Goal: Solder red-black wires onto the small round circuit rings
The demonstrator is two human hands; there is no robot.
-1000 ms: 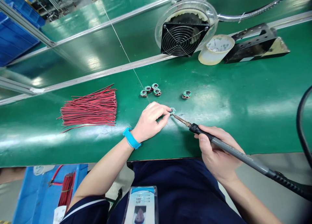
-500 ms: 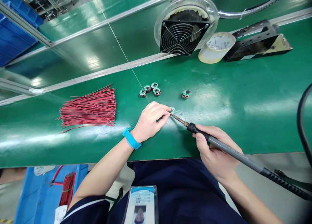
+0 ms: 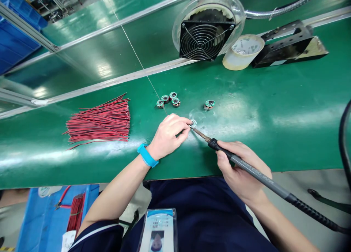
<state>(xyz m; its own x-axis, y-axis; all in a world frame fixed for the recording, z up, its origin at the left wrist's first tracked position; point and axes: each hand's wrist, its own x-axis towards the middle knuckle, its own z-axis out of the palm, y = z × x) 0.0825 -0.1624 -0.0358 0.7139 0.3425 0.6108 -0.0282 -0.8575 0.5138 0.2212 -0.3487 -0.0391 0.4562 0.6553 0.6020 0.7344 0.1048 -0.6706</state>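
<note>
My left hand (image 3: 171, 135), with a blue wristband (image 3: 148, 155), is closed in a pinch at the near-left edge of a small round part with a green circuit board (image 3: 193, 123). A thin solder wire (image 3: 133, 49) comes down from above and passes into this hand; its end is hidden by the fingers. My right hand (image 3: 242, 171) grips a soldering iron (image 3: 248, 171) like a pen. The iron's tip meets the board's edge beside my left fingertips. Faint smoke hangs above it. Another round part (image 3: 209, 105) stands farther back, and several more (image 3: 176, 102) sit grouped to the left.
A bundle of red and black wires (image 3: 98, 122) lies at left. Along the back stand a fan (image 3: 207, 41) in a clear hood, a tape roll (image 3: 238, 60) and a black metal bracket (image 3: 287, 52). Below left, a blue bin (image 3: 41, 219) holds pliers (image 3: 63, 199) and bundled wires (image 3: 76, 211).
My right hand and the soldering iron have shifted slightly left, and the iron's cable has swung. Faint smoke now shows over the board. My left hand is nearly still.
</note>
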